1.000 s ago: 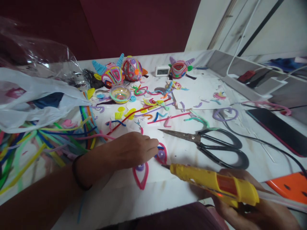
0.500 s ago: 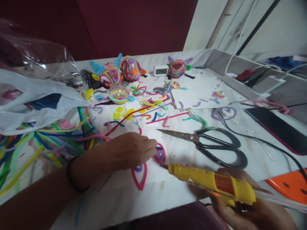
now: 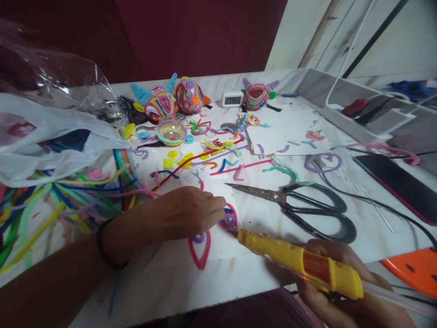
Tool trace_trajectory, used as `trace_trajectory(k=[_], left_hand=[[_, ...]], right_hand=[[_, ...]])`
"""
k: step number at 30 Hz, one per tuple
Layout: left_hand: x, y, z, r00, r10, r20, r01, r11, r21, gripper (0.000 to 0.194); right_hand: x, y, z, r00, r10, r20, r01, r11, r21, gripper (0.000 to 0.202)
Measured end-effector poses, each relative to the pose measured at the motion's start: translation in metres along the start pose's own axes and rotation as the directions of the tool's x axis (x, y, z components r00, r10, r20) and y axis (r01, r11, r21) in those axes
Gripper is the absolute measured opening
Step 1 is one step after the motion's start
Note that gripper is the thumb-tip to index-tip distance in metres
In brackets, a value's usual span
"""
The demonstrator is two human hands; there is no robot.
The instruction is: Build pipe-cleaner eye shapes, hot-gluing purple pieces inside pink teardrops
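My left hand (image 3: 191,212) is closed, its fingers pinched at the left edge of a pink pipe-cleaner eye (image 3: 235,213); the fingertips themselves are hidden. A purple bead (image 3: 229,219) and a strip of blue sit inside that outline. Wrapped in my right hand (image 3: 327,291) is a yellow hot glue gun (image 3: 283,250), a clear glue stick (image 3: 392,294) coming out of its back. Its dark nozzle points left, at the lower edge of the eye. A second pink eye shape (image 3: 201,257) with a purple centre lies partly under my left hand.
Black-handled scissors (image 3: 283,198) lie beyond the glue gun. Pipe cleaners (image 3: 68,196) and a plastic bag (image 3: 58,141) cover the left side. Farther back are a clear bowl (image 3: 171,132), decorated balls (image 3: 256,97) and a small digital clock (image 3: 232,99). A phone (image 3: 398,184) and cable lie right.
The glue gun's nozzle has shifted very slightly up at the eye's lower edge. My left hand keeps its place there. The whole view has moved a little.
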State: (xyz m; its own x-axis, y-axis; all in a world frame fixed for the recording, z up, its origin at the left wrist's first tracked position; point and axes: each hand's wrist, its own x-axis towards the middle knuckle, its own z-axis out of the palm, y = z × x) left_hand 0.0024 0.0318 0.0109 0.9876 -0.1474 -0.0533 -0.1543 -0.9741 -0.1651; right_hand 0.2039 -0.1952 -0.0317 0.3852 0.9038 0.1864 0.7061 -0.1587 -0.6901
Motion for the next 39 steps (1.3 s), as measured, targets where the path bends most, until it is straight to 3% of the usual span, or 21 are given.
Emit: trace_trajectory(k=[7,15,18,39], left_hand=[[0.0,0.001,0.0,1.0,0.009,-0.03,-0.008,1.0,0.019,0.016],[0.0,0.0,0.003,0.998,0.019,-0.065,-0.019,1.0,0.014,0.015],[0.001,0.001,0.003,0.997,0.018,-0.073,-0.016,1.0,0.022,0.015],[0.001,0.001,0.003,0.995,0.027,-0.097,-0.025,0.999,0.02,0.015]], right_hand=[[0.009,-0.01,-0.005,0.955,-0.291,0.058,0.296,0.929,-0.22,0.021],[0.012,-0.001,0.004,0.898,-0.429,0.096,0.439,0.872,-0.217,0.021],[0.015,0.0,0.006,0.898,-0.418,0.138,0.438,0.881,-0.18,0.017],[0.012,0.006,0.013,0.946,-0.299,0.128,0.316,0.939,-0.137,0.01]])
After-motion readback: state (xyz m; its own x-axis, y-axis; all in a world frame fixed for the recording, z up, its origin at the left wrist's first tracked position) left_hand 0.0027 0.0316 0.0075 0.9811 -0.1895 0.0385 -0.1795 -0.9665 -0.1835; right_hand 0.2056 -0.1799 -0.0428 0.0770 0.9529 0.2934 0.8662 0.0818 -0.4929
